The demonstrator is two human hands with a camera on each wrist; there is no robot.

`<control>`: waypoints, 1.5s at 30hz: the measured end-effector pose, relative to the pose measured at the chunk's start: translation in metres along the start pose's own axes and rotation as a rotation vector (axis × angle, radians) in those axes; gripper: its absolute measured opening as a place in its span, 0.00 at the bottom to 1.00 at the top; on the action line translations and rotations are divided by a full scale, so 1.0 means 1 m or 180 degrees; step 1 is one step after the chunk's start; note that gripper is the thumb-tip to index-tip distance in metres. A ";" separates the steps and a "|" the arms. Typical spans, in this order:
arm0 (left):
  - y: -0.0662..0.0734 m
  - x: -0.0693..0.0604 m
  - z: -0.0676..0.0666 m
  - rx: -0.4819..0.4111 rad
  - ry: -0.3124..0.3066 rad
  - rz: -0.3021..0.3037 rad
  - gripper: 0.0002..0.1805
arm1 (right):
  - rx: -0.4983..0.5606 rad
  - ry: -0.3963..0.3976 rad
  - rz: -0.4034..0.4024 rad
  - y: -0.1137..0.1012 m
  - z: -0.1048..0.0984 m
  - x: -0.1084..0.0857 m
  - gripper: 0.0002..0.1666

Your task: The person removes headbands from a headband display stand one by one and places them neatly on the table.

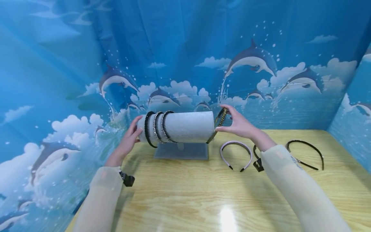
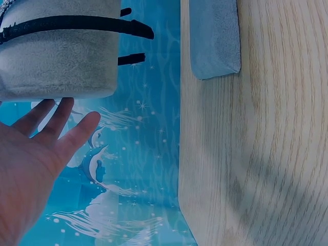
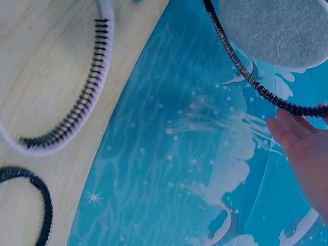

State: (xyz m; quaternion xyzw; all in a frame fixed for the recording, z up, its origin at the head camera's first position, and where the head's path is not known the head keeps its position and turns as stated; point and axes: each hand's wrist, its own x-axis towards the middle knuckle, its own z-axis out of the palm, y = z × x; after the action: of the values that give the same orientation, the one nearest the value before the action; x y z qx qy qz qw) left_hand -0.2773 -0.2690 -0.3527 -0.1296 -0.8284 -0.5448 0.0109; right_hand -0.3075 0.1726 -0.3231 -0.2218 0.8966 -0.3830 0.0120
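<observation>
A grey plush roll (image 1: 191,126) on a flat-based stand carries three dark headbands (image 1: 147,129) near its left end, two of them with sparkling trim. At that end my left hand (image 1: 129,138) touches the roll with fairly straight fingertips, seen against its edge in the left wrist view. My right hand (image 1: 239,124) pinches a black-and-gold toothed headband (image 1: 222,117) between thumb and fingers. That headband stands just off the roll's right end (image 3: 282,31), its lower tip hanging beside it. The right wrist view shows the fingers on its toothed band.
A lilac toothed headband (image 1: 223,154) lies on the wooden table (image 1: 179,193) right of the stand base (image 1: 181,151). Farther right lies a thin black headband (image 1: 314,148); another dark one (image 3: 43,197) is partly hidden behind my right wrist. A dolphin-print curtain (image 1: 185,48) stands behind.
</observation>
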 end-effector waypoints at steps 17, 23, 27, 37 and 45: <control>0.000 0.003 0.001 -0.0014 0.0012 0.0016 0.31 | -0.0522 -0.0021 0.0104 0.004 -0.018 -0.073 0.62; 0.001 0.000 -0.001 -0.0018 0.0022 -0.0025 0.31 | -0.0730 0.0002 -0.0073 0.006 -0.015 -0.113 0.60; 0.001 0.000 -0.002 0.0000 0.0023 -0.0075 0.31 | -0.0788 -0.0078 -0.0098 0.005 -0.013 -0.137 0.59; 0.001 -0.002 -0.002 -0.0010 0.0008 -0.0095 0.31 | -0.0806 -0.0672 0.0362 0.003 -0.006 -0.168 0.62; 0.003 -0.002 0.000 -0.0017 -0.0008 -0.0089 0.31 | -0.1077 -0.0319 0.0206 0.008 0.022 -0.170 0.61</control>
State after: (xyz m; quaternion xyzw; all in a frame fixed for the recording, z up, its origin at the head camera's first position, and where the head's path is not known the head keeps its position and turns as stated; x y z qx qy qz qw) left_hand -0.2747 -0.2682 -0.3502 -0.1188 -0.8287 -0.5469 0.0019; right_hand -0.1533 0.2319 -0.3696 -0.2104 0.9532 -0.2146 0.0316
